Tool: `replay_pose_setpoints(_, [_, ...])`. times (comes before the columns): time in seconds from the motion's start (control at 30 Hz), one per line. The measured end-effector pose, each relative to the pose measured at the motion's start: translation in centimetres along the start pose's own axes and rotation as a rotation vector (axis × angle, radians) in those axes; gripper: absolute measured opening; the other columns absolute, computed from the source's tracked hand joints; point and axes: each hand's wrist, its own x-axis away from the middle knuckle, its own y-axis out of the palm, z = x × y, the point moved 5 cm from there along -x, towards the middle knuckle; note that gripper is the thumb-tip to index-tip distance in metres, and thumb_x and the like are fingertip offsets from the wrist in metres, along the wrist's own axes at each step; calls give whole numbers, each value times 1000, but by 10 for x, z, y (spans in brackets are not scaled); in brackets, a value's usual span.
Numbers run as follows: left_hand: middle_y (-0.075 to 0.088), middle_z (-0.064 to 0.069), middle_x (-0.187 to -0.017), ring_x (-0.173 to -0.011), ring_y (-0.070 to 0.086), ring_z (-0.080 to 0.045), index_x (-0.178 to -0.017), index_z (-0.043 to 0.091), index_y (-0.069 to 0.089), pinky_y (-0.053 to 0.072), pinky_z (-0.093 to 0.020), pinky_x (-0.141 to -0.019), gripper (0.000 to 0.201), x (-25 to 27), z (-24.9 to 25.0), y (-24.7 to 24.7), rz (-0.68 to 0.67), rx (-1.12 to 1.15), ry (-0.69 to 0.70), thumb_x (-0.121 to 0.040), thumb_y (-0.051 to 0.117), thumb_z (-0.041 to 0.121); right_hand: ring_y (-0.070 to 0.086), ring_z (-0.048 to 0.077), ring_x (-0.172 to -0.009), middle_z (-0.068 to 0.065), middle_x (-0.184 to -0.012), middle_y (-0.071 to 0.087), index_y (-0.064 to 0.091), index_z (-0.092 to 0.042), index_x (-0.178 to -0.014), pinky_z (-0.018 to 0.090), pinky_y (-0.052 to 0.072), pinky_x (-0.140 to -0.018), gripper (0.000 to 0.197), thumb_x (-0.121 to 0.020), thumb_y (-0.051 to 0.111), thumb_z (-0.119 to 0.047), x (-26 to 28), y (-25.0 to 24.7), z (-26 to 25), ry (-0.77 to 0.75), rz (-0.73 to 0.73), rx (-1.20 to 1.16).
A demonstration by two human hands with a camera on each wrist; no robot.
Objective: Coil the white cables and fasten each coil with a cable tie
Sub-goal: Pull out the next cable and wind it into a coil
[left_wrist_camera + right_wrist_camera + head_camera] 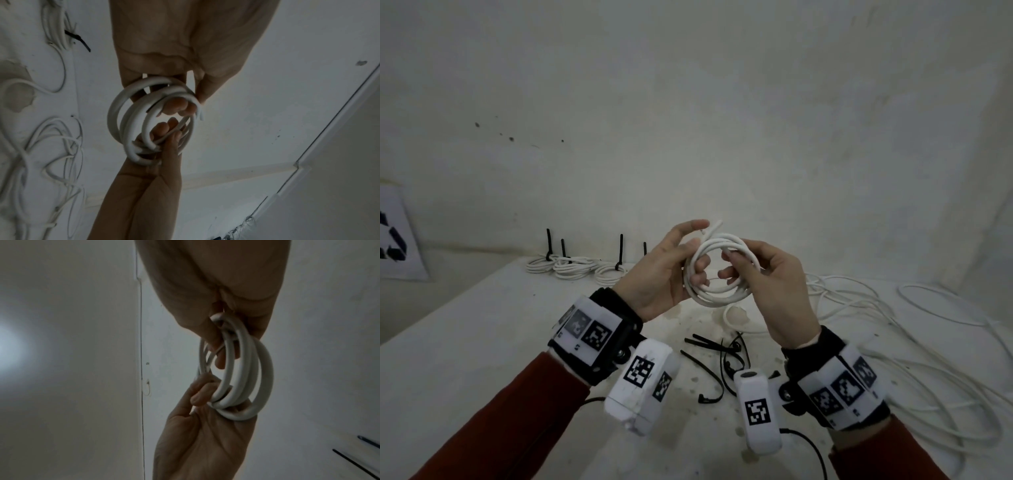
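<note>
i can't read any words, brand names or numbers here. the only sign i make out is a black recycling-arrows symbol on a white sheet (397, 236) at the far left. the white wrist bands (585, 330) and camera housings (642, 377) carry black square coded markers, patterns and not text.

Head view looks down at the table (482, 342); both wrist views share the coil (152, 116) close up

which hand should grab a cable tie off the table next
Probably the right hand. The loose black cable ties lie below and nearest it, and the left hand already grips the white coil well enough to hold it alone.
</note>
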Motion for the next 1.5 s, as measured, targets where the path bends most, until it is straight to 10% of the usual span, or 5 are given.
replay_pose_setpoints(0.23, [46,-1,-62,-49,38,-11,-108,20,48,41,-22,-53,14,3,-12,8,33,-3,42,-99,37,16,55,13,-57,6,-63,62,72,-7,-95,21,45,-54,24,-87,55,8,0,0,5,38,-6,23])
replay_pose_setpoints(0.47, [44,1,-60,-47,37,-9,-108,11,49,44,-26,-58,16,1,-7,1,125,43,81,-100,36,15,54,14,-63,19,-92,63,70,-3,-98,22,47,-61,20,-79,65,-4,2,-7,11,251,-88,-262])
replay_pose_setpoints(0.8, [46,2,-56,-43,34,-8,-107,11,39,48,-26,-55,9,-1,-3,8,210,14,141,-99,41,14,61,13,-67,8,-76,70,69,-9,-87,22,51,-66,17,-76,68,-22,-1,-14,6,139,-175,5])
replay_pose_setpoints(1.17, [40,3,-57,-44,32,-6,-97,5,51,45,-21,-52,19,1,3,21,94,-16,103,-101,37,16,58,14,-57,10,-70,65,47,2,-124,23,53,-59,50,-77,62,-9,0,-9,13,331,-90,-603])
replay_pose_setpoints(1.5, [37,4,-58,-46,31,-6,-94,9,52,38,-18,-52,25,8,2,19,88,-128,74,-103,31,18,54,8,-53,2,-66,60,60,-4,-82,18,49,-59,15,-80,60,-19,4,8,14,485,-44,-725])
